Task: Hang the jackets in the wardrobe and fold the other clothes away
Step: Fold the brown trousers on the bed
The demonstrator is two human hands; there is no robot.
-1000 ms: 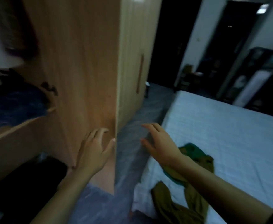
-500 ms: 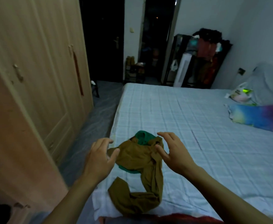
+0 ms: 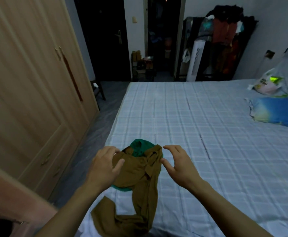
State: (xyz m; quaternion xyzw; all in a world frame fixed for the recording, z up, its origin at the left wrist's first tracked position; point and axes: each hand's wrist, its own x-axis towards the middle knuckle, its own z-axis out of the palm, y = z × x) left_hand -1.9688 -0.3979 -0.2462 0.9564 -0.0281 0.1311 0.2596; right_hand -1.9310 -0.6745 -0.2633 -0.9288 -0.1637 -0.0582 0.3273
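Observation:
A crumpled brown garment point(image 3: 139, 182) lies at the near left corner of the bed point(image 3: 199, 127), on top of a green garment point(image 3: 138, 147) that peeks out at its far end. My left hand point(image 3: 104, 166) hovers over the brown garment's left side, fingers spread and loosely bent, holding nothing. My right hand point(image 3: 177, 163) reaches in by its right edge, fingers spread, thumb near the fabric. The wooden wardrobe point(image 3: 28, 93) stands along the left, its far doors closed.
An open wardrobe door's edge point(image 3: 11, 194) sits at the near left. A narrow strip of floor point(image 3: 92, 137) runs between wardrobe and bed. A colourful pillow point(image 3: 276, 112) and a plastic bag point(image 3: 268, 82) lie at the bed's right. A clothes rack point(image 3: 225, 40) stands at the back.
My view swung from the open wardrobe to the bed. Both hands moved from the wardrobe door's edge to just over the brown garment, closer to it than half a second ago.

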